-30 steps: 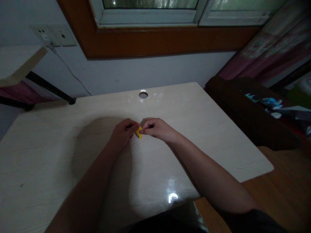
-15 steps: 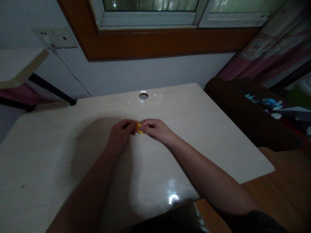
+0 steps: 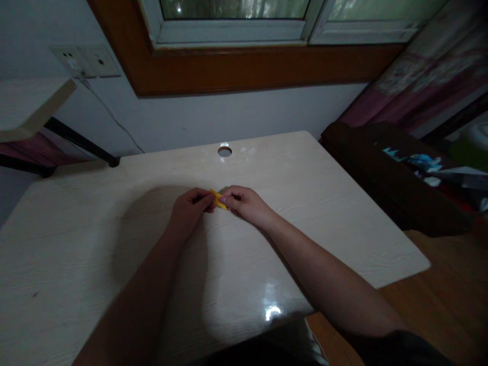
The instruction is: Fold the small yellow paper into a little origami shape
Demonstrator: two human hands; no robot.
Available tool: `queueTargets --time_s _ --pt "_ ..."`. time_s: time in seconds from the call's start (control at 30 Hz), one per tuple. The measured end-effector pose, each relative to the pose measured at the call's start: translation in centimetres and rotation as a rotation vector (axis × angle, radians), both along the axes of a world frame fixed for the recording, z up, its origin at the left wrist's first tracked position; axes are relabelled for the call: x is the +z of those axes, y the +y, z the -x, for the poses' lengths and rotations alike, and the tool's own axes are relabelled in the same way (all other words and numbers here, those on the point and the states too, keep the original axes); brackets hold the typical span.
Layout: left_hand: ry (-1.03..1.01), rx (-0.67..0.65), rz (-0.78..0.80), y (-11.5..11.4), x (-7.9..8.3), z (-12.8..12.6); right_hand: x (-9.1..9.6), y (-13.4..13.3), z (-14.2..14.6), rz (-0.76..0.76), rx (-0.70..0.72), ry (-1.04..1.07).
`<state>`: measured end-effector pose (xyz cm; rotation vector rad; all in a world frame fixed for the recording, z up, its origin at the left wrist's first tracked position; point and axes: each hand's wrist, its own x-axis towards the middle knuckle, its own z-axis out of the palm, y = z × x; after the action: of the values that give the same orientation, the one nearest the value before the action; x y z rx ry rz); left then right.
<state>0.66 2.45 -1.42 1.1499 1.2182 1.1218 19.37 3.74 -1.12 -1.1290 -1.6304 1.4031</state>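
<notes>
A small yellow piece, perhaps folded paper (image 3: 218, 200), is pinched between both hands over the middle of the pale wood-grain desk (image 3: 259, 249). My left hand (image 3: 190, 208) grips its left end between thumb and fingers. On the other side, my right hand (image 3: 246, 203) is closed on its right end, thumb on top. Only a slim slanted strip of yellow shows, and the fingers hide the rest, so its exact shape is unclear.
A round cable hole (image 3: 224, 151) lies near the desk's back edge. At left, a raised shelf (image 3: 34, 104) stands on black legs. A wall socket (image 3: 86, 61) has a white cord. Dark wooden furniture (image 3: 381, 178) with cluttered items stands at right.
Slightly more of the yellow piece shows between the fingers, as a longer slanted strip. Both hands stay in nearly the same place.
</notes>
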Motion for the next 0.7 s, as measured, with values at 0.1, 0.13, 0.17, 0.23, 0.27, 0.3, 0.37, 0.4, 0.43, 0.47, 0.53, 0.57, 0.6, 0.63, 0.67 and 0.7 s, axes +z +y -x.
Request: queueTargets --time_s 0.1,0.13,0.17,0.23,0.27,0.3,0.37,0.4,0.43,0.47,0.53,0.57,0.6,0.63,0.67,0.7 --pt "-0.034 -0.014 0.008 0.02 -0.20 0.00 -0.22 0.00 0.07 -0.017 -0.026 -0.012" --pt "-0.046 -0.021 0.010 0.03 -0.25 0.01 -0.25 -0.02 0.10 -0.022 -0.034 -0.014" --pt "-0.059 -0.028 0.010 0.04 -0.30 0.03 -0.24 -0.04 0.13 -0.025 -0.041 -0.016" --pt "-0.083 -0.033 0.007 0.05 -0.35 0.04 -0.13 -0.09 0.19 -0.028 -0.045 -0.023" --pt "-0.091 -0.032 0.005 0.06 -0.36 0.04 -0.05 -0.13 0.21 -0.031 -0.048 -0.029" --pt "-0.096 -0.034 0.005 0.06 -0.35 0.03 0.04 -0.15 0.23 -0.036 -0.051 -0.036" --pt "-0.102 -0.039 -0.002 0.05 -0.29 0.00 0.19 -0.19 0.26 -0.054 -0.060 -0.056" --pt "-0.103 -0.043 -0.006 0.04 -0.23 -0.02 0.22 -0.19 0.26 -0.065 -0.063 -0.067" --pt "-0.103 -0.045 -0.010 0.02 -0.16 -0.05 0.24 -0.18 0.26 -0.076 -0.065 -0.078" --pt "-0.097 -0.047 -0.012 0.01 -0.09 -0.07 0.23 -0.16 0.25 -0.086 -0.062 -0.088" --pt "-0.068 -0.049 -0.012 -0.03 0.06 -0.13 0.18 -0.13 0.22 -0.106 -0.054 -0.100" --pt "-0.052 -0.047 -0.010 -0.05 0.14 -0.15 0.15 -0.12 0.21 -0.118 -0.050 -0.104" --pt "-0.039 -0.042 -0.008 -0.08 0.20 -0.18 0.14 -0.11 0.19 -0.132 -0.047 -0.107" --pt "-0.028 -0.035 -0.007 -0.11 0.26 -0.21 0.14 -0.11 0.18 -0.148 -0.045 -0.111" --pt "-0.020 -0.027 -0.009 -0.14 0.31 -0.24 0.16 -0.12 0.18 -0.163 -0.047 -0.116" --pt "-0.015 -0.016 -0.014 -0.18 0.35 -0.27 0.18 -0.14 0.19 -0.176 -0.048 -0.121"
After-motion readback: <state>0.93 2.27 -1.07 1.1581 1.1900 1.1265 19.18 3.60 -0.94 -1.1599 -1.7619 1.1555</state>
